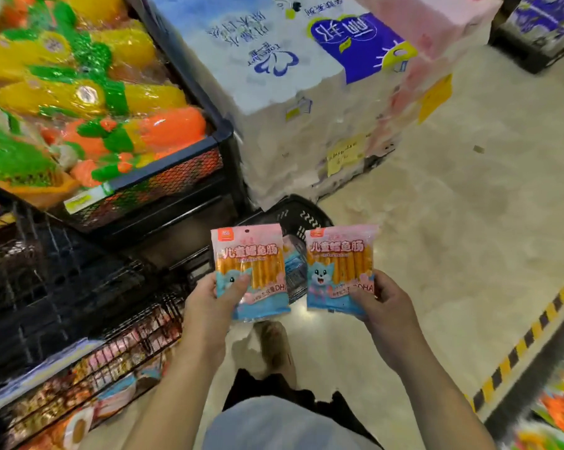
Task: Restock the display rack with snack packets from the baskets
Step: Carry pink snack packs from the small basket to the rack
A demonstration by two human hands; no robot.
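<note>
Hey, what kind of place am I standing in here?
Probably a supermarket aisle: a wire rack full of wrapped toys, bulk tissue packs stacked beside it, and a black shopping basket on the floor.

Bright, even light. Soft sheen on floor (469, 228); hard glare on wrapped toys (86, 92). Rack (63, 287) interior dim. Left packet (251, 254), right packet (339, 264) sharp, print legible. Edges bowed; corners smeared by blur, lower right worst.

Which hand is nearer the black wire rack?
Left. The left hand, holding one pink-and-blue plastic snack packet, is beside the black wire rack; the right hand, holding a second packet, is farther out over the floor.
</note>
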